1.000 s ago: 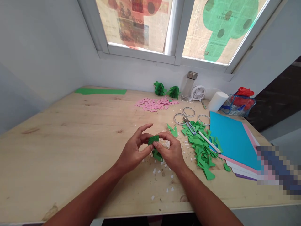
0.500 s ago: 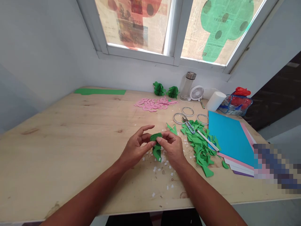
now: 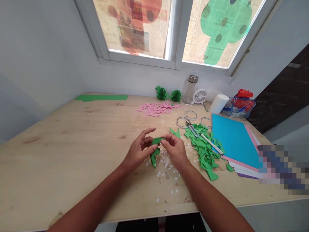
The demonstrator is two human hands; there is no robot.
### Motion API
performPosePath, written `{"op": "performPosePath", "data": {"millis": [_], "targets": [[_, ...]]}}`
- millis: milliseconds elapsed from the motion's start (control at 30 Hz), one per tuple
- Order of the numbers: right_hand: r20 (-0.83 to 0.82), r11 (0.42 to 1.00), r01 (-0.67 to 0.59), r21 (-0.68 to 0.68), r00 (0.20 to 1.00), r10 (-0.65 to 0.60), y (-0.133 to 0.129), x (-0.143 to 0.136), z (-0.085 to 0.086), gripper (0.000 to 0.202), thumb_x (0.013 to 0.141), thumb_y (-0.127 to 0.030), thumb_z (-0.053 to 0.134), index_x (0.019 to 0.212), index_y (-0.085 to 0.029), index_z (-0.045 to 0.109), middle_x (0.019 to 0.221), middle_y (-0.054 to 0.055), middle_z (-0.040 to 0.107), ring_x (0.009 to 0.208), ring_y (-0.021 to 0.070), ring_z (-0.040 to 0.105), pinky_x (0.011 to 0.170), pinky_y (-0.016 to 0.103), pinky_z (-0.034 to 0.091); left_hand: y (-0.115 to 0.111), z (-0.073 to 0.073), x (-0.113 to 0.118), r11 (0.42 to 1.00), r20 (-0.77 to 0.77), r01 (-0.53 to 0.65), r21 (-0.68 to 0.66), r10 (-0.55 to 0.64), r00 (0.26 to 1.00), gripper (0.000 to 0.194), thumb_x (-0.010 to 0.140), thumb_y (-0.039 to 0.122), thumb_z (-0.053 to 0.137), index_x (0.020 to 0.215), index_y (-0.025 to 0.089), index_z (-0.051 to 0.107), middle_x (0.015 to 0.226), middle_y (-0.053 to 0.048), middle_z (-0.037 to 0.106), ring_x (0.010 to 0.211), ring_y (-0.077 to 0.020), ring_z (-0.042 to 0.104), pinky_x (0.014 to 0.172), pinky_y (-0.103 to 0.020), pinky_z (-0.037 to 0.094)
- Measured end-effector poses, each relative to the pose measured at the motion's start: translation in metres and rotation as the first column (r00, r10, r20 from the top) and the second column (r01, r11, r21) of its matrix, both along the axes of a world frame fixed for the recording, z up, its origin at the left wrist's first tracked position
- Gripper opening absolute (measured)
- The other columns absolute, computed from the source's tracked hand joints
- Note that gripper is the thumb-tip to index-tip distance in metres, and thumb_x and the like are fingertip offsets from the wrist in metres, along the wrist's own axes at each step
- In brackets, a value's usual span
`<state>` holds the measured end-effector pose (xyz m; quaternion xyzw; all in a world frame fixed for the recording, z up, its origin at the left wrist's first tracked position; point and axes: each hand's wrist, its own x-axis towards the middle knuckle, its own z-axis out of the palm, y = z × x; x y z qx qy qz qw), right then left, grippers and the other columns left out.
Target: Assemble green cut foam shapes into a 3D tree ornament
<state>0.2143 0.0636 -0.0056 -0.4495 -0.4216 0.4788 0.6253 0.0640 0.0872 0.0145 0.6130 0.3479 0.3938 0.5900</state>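
Both my hands hold one green paper piece point(image 3: 158, 140) over the front middle of the table. My left hand point(image 3: 140, 149) pinches its left side between thumb and fingers, the index finger raised. My right hand point(image 3: 175, 148) grips its right end with the thumb on top. A curved green part point(image 3: 154, 158) hangs below the fingers; whether it is joined to the held piece is hidden. Small white paper bits point(image 3: 166, 164) lie scattered beneath. To the right of my right hand is a heap of green scraps point(image 3: 207, 161), with snips point(image 3: 192, 129) and a white pen point(image 3: 211, 144) on it.
Pink cutouts point(image 3: 156, 108), green paper balls point(image 3: 175, 96), a bottle point(image 3: 190, 90) and a small fan point(image 3: 200, 96) stand or lie at the back. Rolls of tape point(image 3: 191, 115), a white cylinder point(image 3: 219, 103), a clear bag point(image 3: 238, 107) and blue sheets point(image 3: 235, 138) are to the right.
The green piece between my hands now shows as a longer curved strip, and its hanging part has swung left. The view has shifted slightly.
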Motion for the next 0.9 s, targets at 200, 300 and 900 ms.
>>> {"op": "performPosePath", "data": {"millis": [200, 300, 900], "targets": [[-0.007, 0.994, 0.108, -0.033, 0.994, -0.108, 0.001, 0.001, 0.001, 0.026, 0.066, -0.040, 0.073, 0.077, -0.018, 0.066, 0.073, 0.002, 0.068, 0.068, 0.0157, 0.061, 0.069, 0.030, 0.048, 0.000, -0.002, 0.001, 0.998, -0.017, 0.049, -0.031, -0.049, 0.999, 0.064, 0.074, 0.030, 0.067, 0.131, 0.021, 0.040, 0.074, 0.001, 0.059, 0.069, -0.0153, 0.059, 0.061, -0.026, 0.046], [-0.030, 0.990, 0.135, -0.037, 0.990, -0.136, 0.000, 0.000, 0.002, 0.025, 0.063, -0.039, 0.074, 0.075, -0.018, 0.065, 0.071, 0.000, 0.067, 0.067, 0.0148, 0.059, 0.067, 0.028, 0.047, 0.000, -0.002, 0.002, 0.999, -0.029, 0.051, -0.016, -0.051, 0.998, 0.060, 0.074, 0.027, 0.065, 0.130, 0.020, 0.042, 0.071, 0.002, 0.057, 0.068, -0.0147, 0.057, 0.061, -0.026, 0.045], [-0.033, 0.997, 0.011, -0.082, 0.999, -0.013, 0.002, 0.001, -0.002, 0.028, 0.063, -0.035, 0.076, 0.083, -0.019, 0.067, 0.075, 0.001, 0.069, 0.067, 0.0140, 0.060, 0.065, 0.027, 0.047, 0.004, 0.008, -0.004, 0.976, -0.025, -0.212, 0.054, 0.213, 0.977, 0.049, 0.070, 0.029, 0.067, 0.116, 0.019, 0.055, 0.083, -0.003, 0.066, 0.068, -0.0153, 0.060, 0.062, -0.026, 0.046]]}}
